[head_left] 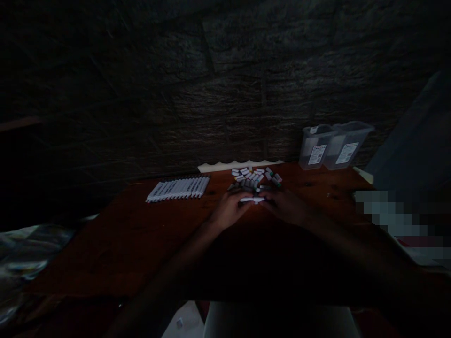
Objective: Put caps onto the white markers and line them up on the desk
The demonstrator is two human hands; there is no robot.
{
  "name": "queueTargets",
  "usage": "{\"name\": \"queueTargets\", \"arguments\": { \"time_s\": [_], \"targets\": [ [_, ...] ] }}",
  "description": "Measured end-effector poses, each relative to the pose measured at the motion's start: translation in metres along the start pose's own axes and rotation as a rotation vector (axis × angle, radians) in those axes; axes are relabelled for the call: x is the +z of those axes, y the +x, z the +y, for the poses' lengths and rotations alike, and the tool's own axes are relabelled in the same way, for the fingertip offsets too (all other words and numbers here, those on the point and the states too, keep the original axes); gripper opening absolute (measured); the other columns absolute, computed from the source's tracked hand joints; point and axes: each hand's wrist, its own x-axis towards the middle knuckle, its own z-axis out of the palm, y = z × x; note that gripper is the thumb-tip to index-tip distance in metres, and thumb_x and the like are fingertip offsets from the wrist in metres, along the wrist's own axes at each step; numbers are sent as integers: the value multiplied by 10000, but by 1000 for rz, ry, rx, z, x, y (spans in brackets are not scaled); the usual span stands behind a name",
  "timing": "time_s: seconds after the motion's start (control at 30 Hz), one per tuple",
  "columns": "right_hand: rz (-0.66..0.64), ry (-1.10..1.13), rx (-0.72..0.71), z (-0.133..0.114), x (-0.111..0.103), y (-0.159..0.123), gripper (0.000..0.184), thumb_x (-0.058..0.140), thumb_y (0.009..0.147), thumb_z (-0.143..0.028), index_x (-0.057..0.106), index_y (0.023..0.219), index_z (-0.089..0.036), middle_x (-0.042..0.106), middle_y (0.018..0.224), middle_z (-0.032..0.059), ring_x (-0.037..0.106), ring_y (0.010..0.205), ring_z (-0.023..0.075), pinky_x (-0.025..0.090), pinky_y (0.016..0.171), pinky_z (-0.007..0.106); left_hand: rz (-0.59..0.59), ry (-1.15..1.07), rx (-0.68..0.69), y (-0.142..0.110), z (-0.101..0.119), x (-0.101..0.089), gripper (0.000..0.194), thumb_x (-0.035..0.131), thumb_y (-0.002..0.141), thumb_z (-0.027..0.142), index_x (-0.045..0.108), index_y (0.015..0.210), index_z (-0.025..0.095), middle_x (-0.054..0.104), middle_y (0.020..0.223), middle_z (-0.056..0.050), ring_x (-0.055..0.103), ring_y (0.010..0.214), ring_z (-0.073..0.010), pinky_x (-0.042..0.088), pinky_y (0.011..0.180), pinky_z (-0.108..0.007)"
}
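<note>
Both hands meet at the middle of the wooden table, holding one white marker [251,199] level between them. My left hand [230,206] has its fingers closed on the marker's left end. At the opposite end, the fingers of my right hand [287,205] are closed on it too, though darkness hides their exact grip. Just beyond the hands lies a loose heap of short marker caps [252,176], white with coloured ends. To the left, a neat row of white marker bodies [179,188] lies side by side.
Two clear plastic bins [313,149] with labels stand at the table's back right. A pale wavy-edged strip [239,165] runs along the foot of the dark brick wall [232,94]. Bagged material [31,249] is at far left. The wooden table [141,244] is dimly lit.
</note>
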Motion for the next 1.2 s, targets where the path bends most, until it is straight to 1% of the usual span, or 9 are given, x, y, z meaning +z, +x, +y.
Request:
{"name": "queueTargets", "arguments": {
  "time_s": [0.17, 0.3, 0.4, 0.53, 0.67, 0.83, 0.93, 1.1, 1.2],
  "targets": [
    [-19, 4, 17, -2, -2, 0, 214, 499, 937, -228, 656, 1080, -201, 715, 1040, 71, 664, 926, 195, 470, 820, 306, -5, 7, 4, 0, 1, -1, 149, 616, 880, 231, 693, 1006, 208, 721, 1056, -52, 663, 1000, -201, 521, 879, -343],
    [-20, -7, 30, -2, -2, 0, 207, 497, 940, -240, 656, 1067, -199, 720, 1026, 66, 667, 906, 195, 469, 801, 305, -7, 14, 20, 0, -1, -1, 149, 615, 880, 221, 691, 1008, 212, 722, 1036, -47, 664, 992, -199, 521, 877, -343],
    [-17, -12, 23, -2, -1, 0, 203, 496, 940, -239, 656, 1061, -204, 720, 1017, 61, 666, 884, 187, 467, 781, 297, -7, 22, 23, 0, -2, 0, 151, 610, 885, 226, 689, 1013, 217, 723, 1029, -43, 664, 988, -198, 520, 874, -344],
    [-9, -13, 12, -1, -1, 0, 211, 501, 938, -234, 652, 1082, -200, 715, 1032, 63, 665, 903, 188, 463, 795, 296, -9, 24, 29, 0, -2, 0, 150, 602, 894, 244, 687, 1014, 214, 719, 1050, -48, 661, 999, -197, 520, 878, -342],
    [-5, -29, 21, -1, 0, 0, 217, 504, 937, -236, 652, 1091, -196, 716, 1026, 66, 663, 907, 196, 461, 791, 302, -9, 26, 27, 0, 0, -1, 154, 611, 881, 215, 689, 1013, 210, 720, 1040, -50, 658, 997, -204, 519, 882, -353],
    [0, -17, 3, 0, 0, 0, 209, 507, 935, -230, 647, 1087, -195, 712, 1029, 57, 659, 886, 180, 460, 780, 289, -16, 16, 35, 0, -1, -1, 144, 600, 888, 214, 687, 1002, 219, 722, 1003, -38, 664, 957, -195, 524, 850, -338],
    [-10, -25, 10, 0, 0, 0, 216, 499, 939, -235, 648, 1087, -187, 711, 1018, 67, 658, 873, 185, 463, 766, 294, -9, 25, 41, 0, -2, 0, 154, 608, 882, 207, 685, 1015, 217, 721, 1017, -41, 659, 982, -199, 521, 865, -344],
    [-13, -14, 19, -1, 0, 0, 205, 503, 936, -233, 652, 1073, -202, 710, 1058, 70, 660, 927, 192, 467, 809, 302, -12, 26, 44, 1, -1, -1, 151, 610, 884, 217, 685, 1014, 206, 721, 1034, -48, 661, 980, -200, 519, 865, -345],
    [-13, -12, 13, 0, 1, 0, 207, 501, 936, -231, 653, 1074, -202, 718, 1034, 64, 666, 900, 187, 469, 803, 301, -17, 24, 38, 1, -1, -1, 153, 603, 890, 226, 684, 1019, 207, 722, 1026, -48, 663, 971, -201, 520, 851, -344]
  ]
}}
